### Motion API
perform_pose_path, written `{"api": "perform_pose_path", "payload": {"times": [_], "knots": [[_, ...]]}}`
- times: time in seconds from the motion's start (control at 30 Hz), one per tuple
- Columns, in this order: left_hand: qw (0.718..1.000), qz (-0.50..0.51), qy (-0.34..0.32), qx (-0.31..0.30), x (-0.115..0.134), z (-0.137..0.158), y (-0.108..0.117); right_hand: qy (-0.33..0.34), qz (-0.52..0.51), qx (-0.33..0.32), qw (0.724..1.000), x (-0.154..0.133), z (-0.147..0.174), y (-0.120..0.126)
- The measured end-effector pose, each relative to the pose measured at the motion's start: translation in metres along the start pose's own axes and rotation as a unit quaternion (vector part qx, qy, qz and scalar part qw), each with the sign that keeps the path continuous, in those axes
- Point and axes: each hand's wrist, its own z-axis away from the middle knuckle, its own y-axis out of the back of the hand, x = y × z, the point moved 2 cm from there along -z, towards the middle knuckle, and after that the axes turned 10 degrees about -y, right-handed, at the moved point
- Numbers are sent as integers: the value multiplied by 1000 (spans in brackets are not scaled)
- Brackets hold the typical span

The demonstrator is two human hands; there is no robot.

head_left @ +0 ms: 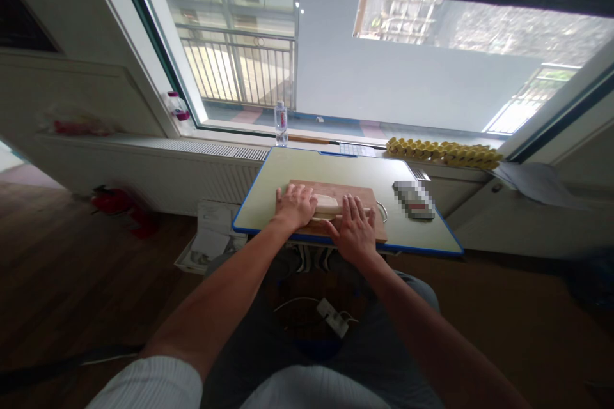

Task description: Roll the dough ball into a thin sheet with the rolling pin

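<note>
A pale, dough-like roll point(328, 204) lies across a wooden cutting board point(330, 186) in front of me; it looks wrapped around a thin stick, though my hands hide both ends. My left hand point(296, 206) rests over its left end, palm down with the fingers stretched forward. Over the right part lies my right hand point(357, 227), flat, its thumb spread to the left and the fingers pointing away from me. A curved metal handle point(382, 211) sticks out from the board's right side.
The board stands on a small blue-edged table point(259, 188). A blurred-out item point(414, 199) lies at its right. On the sill behind are a water bottle point(281, 124) and yellow egg trays point(444, 153). A power strip point(332, 317) lies below; a fire extinguisher point(115, 201) stands left.
</note>
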Motion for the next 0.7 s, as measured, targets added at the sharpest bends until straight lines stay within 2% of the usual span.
{"api": "perform_pose_path", "payload": {"times": [0.7], "knots": [[998, 4, 9, -60, -16, -56, -3, -32, 27, -99, 994, -5, -59, 5]]}}
